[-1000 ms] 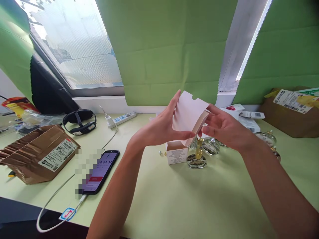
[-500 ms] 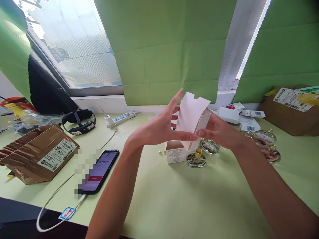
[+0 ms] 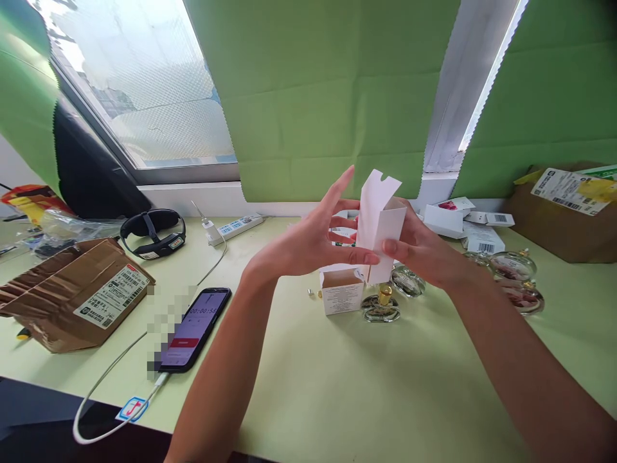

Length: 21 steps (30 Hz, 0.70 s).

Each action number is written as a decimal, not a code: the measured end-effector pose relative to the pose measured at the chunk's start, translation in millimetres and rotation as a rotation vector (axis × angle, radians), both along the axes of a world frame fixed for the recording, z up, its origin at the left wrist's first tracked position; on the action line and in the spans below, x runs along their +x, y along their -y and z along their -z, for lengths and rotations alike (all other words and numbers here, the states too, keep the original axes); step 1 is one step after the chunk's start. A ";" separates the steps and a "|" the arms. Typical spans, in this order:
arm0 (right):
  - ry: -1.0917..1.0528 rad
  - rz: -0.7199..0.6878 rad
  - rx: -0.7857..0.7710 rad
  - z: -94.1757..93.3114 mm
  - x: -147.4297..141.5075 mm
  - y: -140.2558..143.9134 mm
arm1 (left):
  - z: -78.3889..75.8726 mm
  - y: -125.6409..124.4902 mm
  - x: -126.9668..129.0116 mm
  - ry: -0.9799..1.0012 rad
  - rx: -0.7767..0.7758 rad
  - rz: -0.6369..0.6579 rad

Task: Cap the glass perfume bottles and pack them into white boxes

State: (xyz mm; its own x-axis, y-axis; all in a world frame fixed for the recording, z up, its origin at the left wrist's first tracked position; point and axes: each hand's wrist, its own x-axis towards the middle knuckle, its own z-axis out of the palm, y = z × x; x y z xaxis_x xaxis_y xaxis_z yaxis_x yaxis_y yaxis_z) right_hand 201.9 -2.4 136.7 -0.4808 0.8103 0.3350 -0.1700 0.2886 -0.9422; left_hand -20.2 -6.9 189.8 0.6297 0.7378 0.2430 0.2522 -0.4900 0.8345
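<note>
In the head view, the right hand (image 3: 417, 247) pinches a white box (image 3: 388, 241) up over the table (image 3: 337, 386). The left hand (image 3: 315, 238) has its fingers spread and its thumb on the box; whether it grips is hard to tell. The box's sides look made up, but its top flap (image 3: 378, 186) is not yet shut. A glass bottle (image 3: 380, 313) sits below, outside it.

Plain white carton (image 3: 378, 222), gold-necked clear bottle (image 3: 380, 312), pale yellow-green tabletop (image 3: 366, 392)
</note>
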 end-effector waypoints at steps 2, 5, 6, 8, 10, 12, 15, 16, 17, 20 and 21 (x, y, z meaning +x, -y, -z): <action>-0.007 -0.004 -0.008 -0.7 -0.8 0.6 | 0.1 -0.1 0.4 0.002 -0.002 -0.003; -0.016 -0.011 -0.017 -1.7 -1.9 1.3 | 0.1 0.1 1.4 0.011 0.003 -0.010; -0.016 -0.009 -0.020 -2.0 -2.1 1.7 | 0.0 0.2 1.6 0.015 0.006 -0.012; -0.012 0.002 -0.028 -3.0 -2.4 2.8 | -0.2 0.2 1.4 0.023 0.008 -0.017; 0.006 0.017 -0.044 -4.5 -2.4 4.4 | -0.1 -0.3 0.2 0.027 0.006 -0.028; 0.039 0.032 -0.064 -6.7 -2.4 6.4 | 0.2 -1.1 -1.4 0.023 -0.011 -0.046; 0.076 0.041 -0.087 -10.4 -2.8 9.8 | 0.4 -2.4 -3.4 0.018 -0.067 -0.075; 0.083 0.038 -0.090 -11.5 -2.8 10.7 | 0.5 -2.8 -3.7 0.021 -0.089 -0.084; 0.091 0.032 -0.092 -12.3 -2.7 11.4 | 0.5 -3.3 -3.8 0.025 -0.109 -0.091; 0.128 -0.004 -0.081 -12.7 -0.3 11.2 | 0.8 -6.0 -4.1 0.057 -0.154 -0.098; 0.136 -0.027 -0.072 -12.3 1.1 10.4 | 1.0 -7.4 -4.4 0.074 -0.157 -0.099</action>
